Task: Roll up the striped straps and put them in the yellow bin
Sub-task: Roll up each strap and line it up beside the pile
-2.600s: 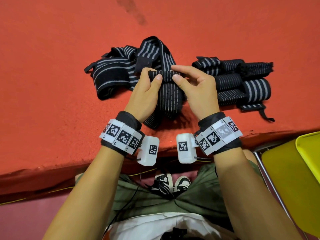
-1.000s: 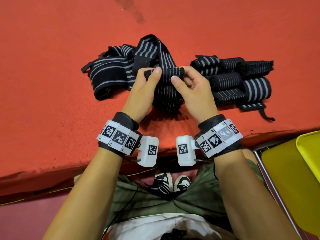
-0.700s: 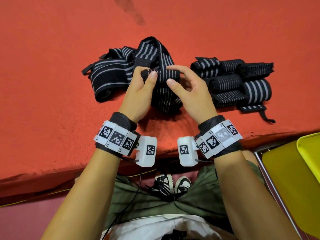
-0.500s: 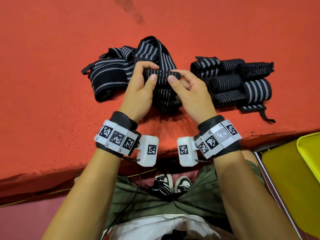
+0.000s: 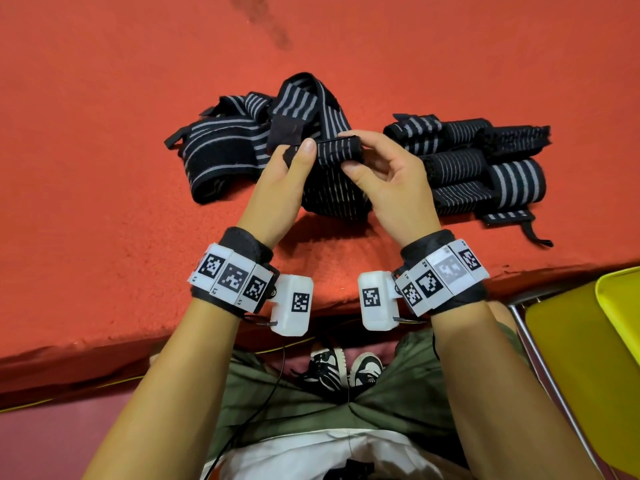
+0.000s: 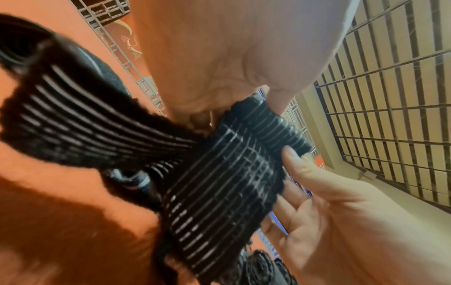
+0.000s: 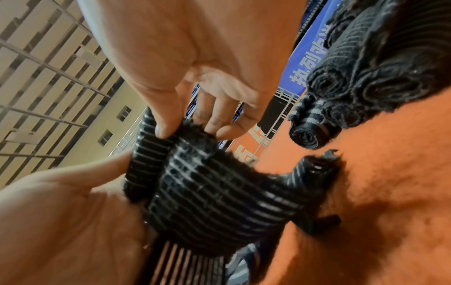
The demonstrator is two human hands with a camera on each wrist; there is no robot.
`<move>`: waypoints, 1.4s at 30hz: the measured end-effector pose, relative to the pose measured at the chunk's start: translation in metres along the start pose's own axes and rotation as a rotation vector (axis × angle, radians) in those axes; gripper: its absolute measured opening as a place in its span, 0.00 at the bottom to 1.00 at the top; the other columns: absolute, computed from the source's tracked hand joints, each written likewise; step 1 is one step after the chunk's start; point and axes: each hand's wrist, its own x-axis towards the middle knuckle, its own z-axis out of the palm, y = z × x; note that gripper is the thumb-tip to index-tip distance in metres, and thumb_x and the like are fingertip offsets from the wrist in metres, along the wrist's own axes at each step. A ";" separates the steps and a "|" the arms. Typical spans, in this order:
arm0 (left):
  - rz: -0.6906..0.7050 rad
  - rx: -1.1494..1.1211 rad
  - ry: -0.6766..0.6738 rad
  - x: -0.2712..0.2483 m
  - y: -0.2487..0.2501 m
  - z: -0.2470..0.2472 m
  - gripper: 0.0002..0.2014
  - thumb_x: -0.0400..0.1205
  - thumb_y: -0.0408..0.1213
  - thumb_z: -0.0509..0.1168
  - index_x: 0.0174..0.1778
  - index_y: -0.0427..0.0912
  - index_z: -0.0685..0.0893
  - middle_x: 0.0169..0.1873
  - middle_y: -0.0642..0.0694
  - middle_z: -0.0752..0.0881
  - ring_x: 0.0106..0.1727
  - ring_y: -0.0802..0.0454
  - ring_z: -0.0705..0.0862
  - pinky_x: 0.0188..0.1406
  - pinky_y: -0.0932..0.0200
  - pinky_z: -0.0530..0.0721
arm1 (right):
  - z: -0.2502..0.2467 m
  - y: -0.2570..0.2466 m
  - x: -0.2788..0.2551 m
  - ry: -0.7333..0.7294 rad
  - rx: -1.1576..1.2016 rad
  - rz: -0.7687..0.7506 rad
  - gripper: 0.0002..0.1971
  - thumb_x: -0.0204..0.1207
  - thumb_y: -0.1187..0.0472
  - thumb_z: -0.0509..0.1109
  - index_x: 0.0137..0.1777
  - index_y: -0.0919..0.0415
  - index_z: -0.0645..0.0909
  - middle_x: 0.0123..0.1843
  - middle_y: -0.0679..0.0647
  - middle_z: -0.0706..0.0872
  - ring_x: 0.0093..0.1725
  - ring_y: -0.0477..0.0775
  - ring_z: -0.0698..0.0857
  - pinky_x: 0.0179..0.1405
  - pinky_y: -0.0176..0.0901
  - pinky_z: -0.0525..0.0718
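Striped strap (image 5: 337, 152): ribbed black elastic, tight cylinder at its rolled end, tail draped onto red felt tabletop (image 5: 104, 202) | my left hand (image 5: 280, 188) and right hand (image 5: 391, 188) pinch the roll's ends | finished rolls (image 5: 485, 168) lie just right.

Black straps (image 5: 332, 181) carry thin grey stripes, the table cover (image 5: 104, 168) is orange-red, the bin (image 5: 620, 306) yellow.
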 end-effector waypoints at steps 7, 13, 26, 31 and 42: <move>0.172 0.074 0.028 -0.002 0.001 -0.003 0.09 0.85 0.49 0.62 0.56 0.51 0.72 0.53 0.43 0.81 0.54 0.49 0.82 0.61 0.32 0.83 | 0.002 0.003 0.002 0.031 -0.104 0.084 0.09 0.81 0.66 0.71 0.55 0.56 0.90 0.33 0.36 0.89 0.38 0.36 0.86 0.46 0.37 0.83; 0.304 0.117 0.004 0.001 0.011 -0.005 0.09 0.87 0.31 0.60 0.62 0.39 0.71 0.51 0.51 0.76 0.51 0.63 0.77 0.55 0.66 0.78 | 0.000 -0.001 0.006 0.034 -0.183 0.070 0.09 0.83 0.54 0.71 0.47 0.47 0.93 0.33 0.37 0.87 0.37 0.37 0.83 0.41 0.40 0.82; 0.409 0.127 0.042 0.000 0.033 -0.011 0.14 0.84 0.24 0.65 0.64 0.40 0.80 0.57 0.48 0.83 0.59 0.55 0.82 0.63 0.59 0.79 | 0.001 -0.022 0.011 0.018 -0.057 0.152 0.18 0.79 0.48 0.67 0.42 0.65 0.86 0.36 0.51 0.83 0.40 0.46 0.80 0.45 0.50 0.79; 0.444 0.119 0.080 -0.005 0.042 -0.014 0.18 0.80 0.23 0.68 0.65 0.38 0.84 0.62 0.41 0.86 0.66 0.47 0.83 0.72 0.46 0.80 | 0.006 -0.029 0.008 -0.081 0.064 0.163 0.10 0.88 0.62 0.65 0.53 0.49 0.88 0.48 0.41 0.93 0.53 0.38 0.89 0.58 0.36 0.83; 0.257 0.022 0.016 -0.010 0.030 -0.013 0.13 0.78 0.28 0.64 0.59 0.42 0.81 0.49 0.54 0.84 0.52 0.62 0.82 0.57 0.62 0.79 | 0.011 -0.033 0.003 -0.084 0.156 0.197 0.13 0.86 0.49 0.65 0.57 0.53 0.88 0.51 0.49 0.92 0.56 0.50 0.91 0.61 0.51 0.87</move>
